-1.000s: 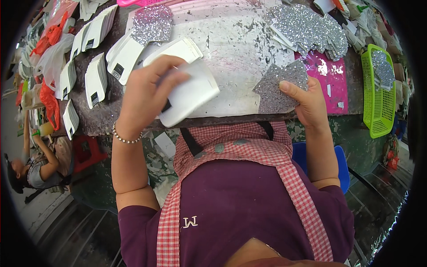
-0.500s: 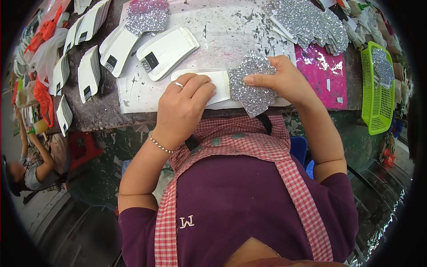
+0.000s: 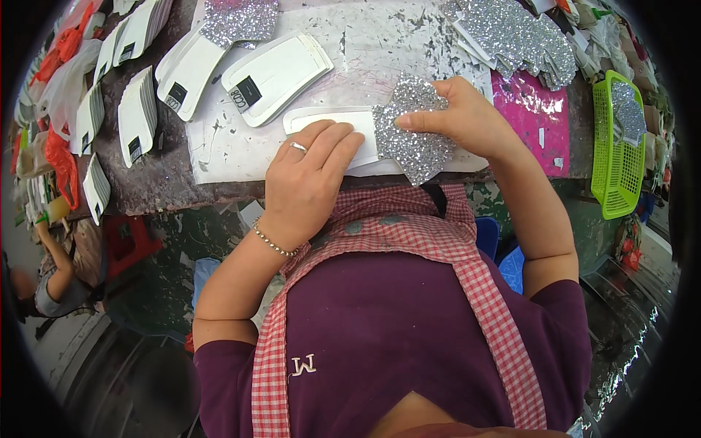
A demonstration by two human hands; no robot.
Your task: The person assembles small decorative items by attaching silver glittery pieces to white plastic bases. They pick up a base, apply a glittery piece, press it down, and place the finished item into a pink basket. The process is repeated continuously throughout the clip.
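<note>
A white, rounded-end flat piece (image 3: 332,115) lies at the table's near edge, with a silver glitter piece (image 3: 415,157) against its right end. My left hand (image 3: 310,171) rests on the white piece, its fingers stretched side by side and pressing down; its thumb is hidden. With thumb on top and fingers at the far edge, my right hand (image 3: 464,120) pinches the glitter piece. How the two pieces are joined, I cannot tell. Just beyond my left hand is a stack of white pieces (image 3: 281,73) with a black label.
Silver glitter pieces (image 3: 518,44) lie heaped at the far right, near a pink sheet (image 3: 544,139). A green basket (image 3: 602,171) stands at the right edge. More white stacks (image 3: 137,113) line the left side. Another person's arm (image 3: 58,255) shows at far left.
My left hand's fingers have flattened and shifted slightly right over the white piece. My right hand still pinches the glitter piece, which now sits slightly farther from me. The view has shifted a little.
</note>
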